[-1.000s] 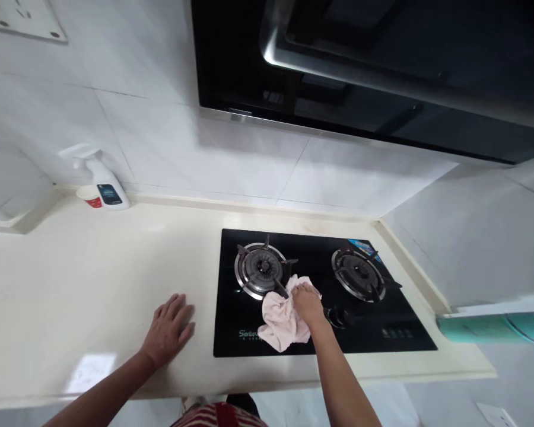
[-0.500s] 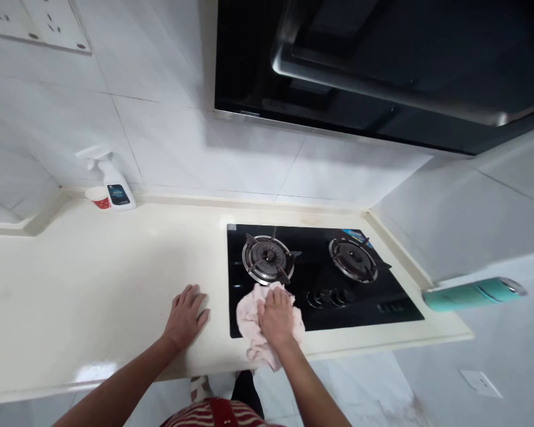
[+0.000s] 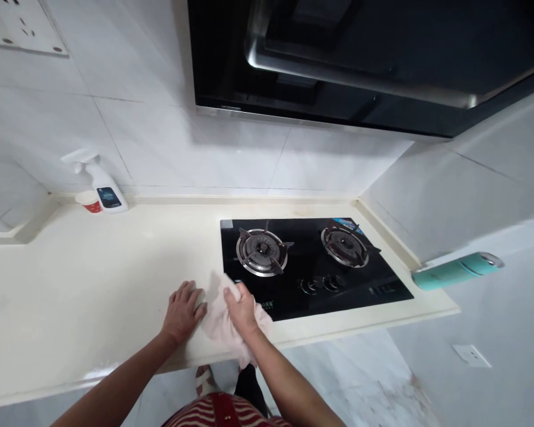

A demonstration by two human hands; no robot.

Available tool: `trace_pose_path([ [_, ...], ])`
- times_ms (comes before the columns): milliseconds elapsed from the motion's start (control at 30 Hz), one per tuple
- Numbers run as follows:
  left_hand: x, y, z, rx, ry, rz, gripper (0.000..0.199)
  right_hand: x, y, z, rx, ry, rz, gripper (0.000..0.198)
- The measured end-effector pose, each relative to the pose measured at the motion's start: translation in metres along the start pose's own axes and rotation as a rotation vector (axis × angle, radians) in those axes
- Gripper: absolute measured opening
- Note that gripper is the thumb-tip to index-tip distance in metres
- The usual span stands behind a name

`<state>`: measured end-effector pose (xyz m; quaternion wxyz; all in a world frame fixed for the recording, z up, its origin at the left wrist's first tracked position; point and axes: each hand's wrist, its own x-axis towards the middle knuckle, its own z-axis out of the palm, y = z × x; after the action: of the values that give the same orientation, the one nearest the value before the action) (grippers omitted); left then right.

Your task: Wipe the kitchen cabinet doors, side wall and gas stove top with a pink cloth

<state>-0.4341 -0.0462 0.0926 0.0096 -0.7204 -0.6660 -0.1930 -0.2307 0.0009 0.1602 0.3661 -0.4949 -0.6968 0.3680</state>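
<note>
A pale pink cloth [image 3: 220, 323] is gripped in my right hand [image 3: 241, 308], at the front left corner of the black gas stove [image 3: 289, 296]. Part of the cloth lies over the stove's edge, part over the counter, and its lower end hangs past the counter's front edge. My left hand [image 3: 183, 311] rests palm down on the cream countertop [image 3: 115, 284], fingers stretched out, just left of the cloth. The left burner [image 3: 261, 252] stands behind my right hand; the right burner [image 3: 345, 246] is farther off.
A white spray bottle [image 3: 107, 190] and a paper cup [image 3: 89, 201] stand at the back left. A teal cylinder [image 3: 458, 271] lies at the counter's right end. The black range hood [image 3: 329, 71] hangs low above. Wall sockets [image 3: 22, 26] sit at upper left.
My right hand has moved left with the cloth, from the stove's glass to its left edge and the counter. My left hand stays on the counter. The view has shifted slightly.
</note>
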Motion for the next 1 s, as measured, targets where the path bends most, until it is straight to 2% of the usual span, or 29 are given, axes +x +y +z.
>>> trace_pose_path([
  [100,0.0,0.0,-0.002,0.002,-0.013,0.008,0.039,0.018,-0.026,-0.022,0.127,0.137,0.021,0.035],
  [167,0.0,0.001,-0.003,0.013,-0.025,0.012,0.039,0.024,-0.039,-0.041,0.233,0.21,-0.039,0.034],
  [233,0.0,0.002,-0.005,0.019,-0.031,0.009,0.039,0.022,-0.039,-0.061,0.263,0.195,-0.124,0.035],
  [300,0.0,0.004,-0.006,0.016,-0.036,0.003,0.039,0.015,-0.023,-0.08,0.085,0.055,-0.164,0.033],
  [400,0.0,0.006,-0.008,0.021,-0.041,-0.011,0.038,0.0,0.013,-0.099,-0.366,-0.14,-0.075,0.031],
  [467,0.0,0.007,-0.009,0.028,-0.051,-0.015,0.037,-0.008,0.028,-0.099,-0.539,-0.134,0.011,0.037],
  [567,0.001,0.008,-0.012,0.032,-0.07,-0.017,0.038,-0.017,0.025,-0.078,-0.65,-0.142,0.061,0.055],
  [667,0.001,0.007,-0.014,0.04,-0.07,-0.01,0.039,-0.025,0.013,-0.05,-0.71,-0.347,-0.035,0.055],
  [767,0.001,0.005,-0.014,0.05,-0.056,0.009,0.039,-0.032,0.02,-0.046,-0.709,-0.469,-0.174,0.043],
  [800,0.001,0.004,-0.014,0.053,-0.052,0.014,0.039,-0.034,0.027,-0.052,-0.717,-0.458,-0.177,0.041],
  [867,0.001,0.003,-0.012,0.055,-0.048,0.016,0.039,-0.035,0.044,-0.073,-0.768,-0.369,-0.099,0.039],
  [1000,0.001,0.002,-0.01,0.05,-0.055,0.01,0.038,-0.035,0.073,-0.112,-0.951,-0.053,0.195,0.051],
])
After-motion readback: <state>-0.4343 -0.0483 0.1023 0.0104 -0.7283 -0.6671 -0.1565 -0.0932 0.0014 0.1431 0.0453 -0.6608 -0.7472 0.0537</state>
